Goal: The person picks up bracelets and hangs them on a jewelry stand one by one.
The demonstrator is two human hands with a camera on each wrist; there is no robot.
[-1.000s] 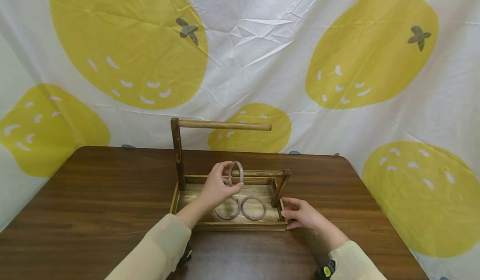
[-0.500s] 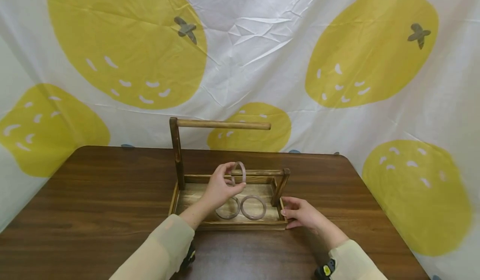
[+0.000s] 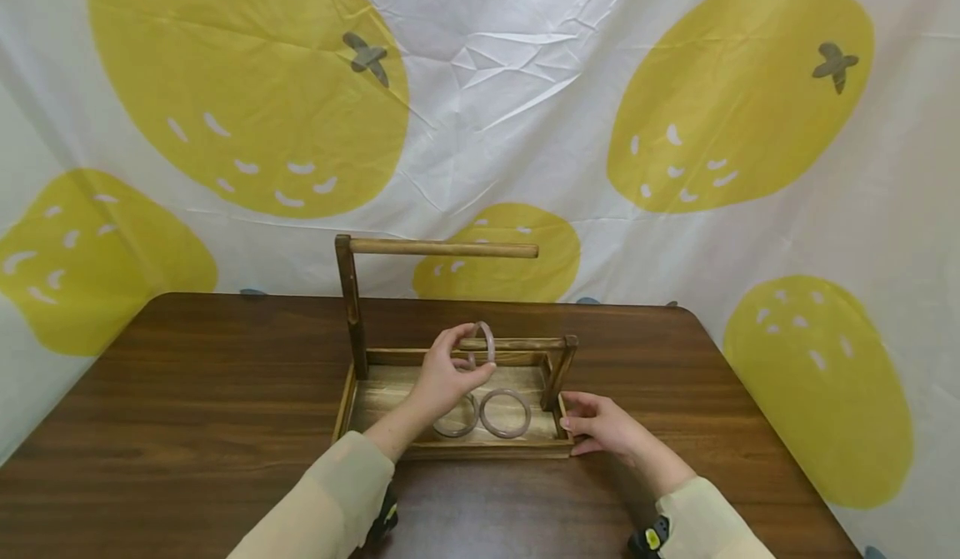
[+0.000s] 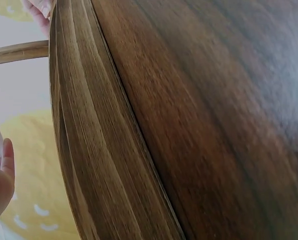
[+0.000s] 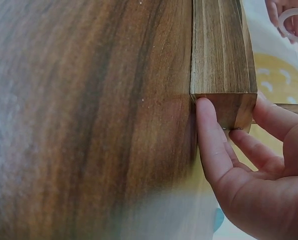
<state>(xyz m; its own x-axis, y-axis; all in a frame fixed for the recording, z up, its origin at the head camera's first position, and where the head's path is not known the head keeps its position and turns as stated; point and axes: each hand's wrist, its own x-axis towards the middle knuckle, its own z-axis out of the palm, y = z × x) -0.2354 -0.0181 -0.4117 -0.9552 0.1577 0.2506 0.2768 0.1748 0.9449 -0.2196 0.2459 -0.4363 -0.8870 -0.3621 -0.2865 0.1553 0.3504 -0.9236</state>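
My left hand (image 3: pixel 446 376) pinches a pale, translucent bangle (image 3: pixel 491 344) between thumb and fingers. The bangle stands upright around the lower bar (image 3: pixel 532 344) of a wooden bangle stand, close to that bar's free left end. My right hand (image 3: pixel 611 427) holds the right end of the stand's tray (image 3: pixel 495 451), thumb at the rim and fingers against the outer side; the right wrist view shows these fingers (image 5: pixel 211 135) on the end wall. Two more bangles lie flat in the tray, a right one (image 3: pixel 528 413) and a left one (image 3: pixel 454 435) partly behind my left wrist.
A longer upper bar (image 3: pixel 450 248) reaches right from the tall left post (image 3: pixel 351 309). A short post (image 3: pixel 558 376) bears the lower bar. The stand sits on a dark wooden table (image 3: pixel 225 392), with a lemon-patterned cloth (image 3: pixel 510 126) hanging behind.
My left hand has moved slightly right, carrying the bangle farther along the lower bar from its free end. My right hand keeps its place on the tray.
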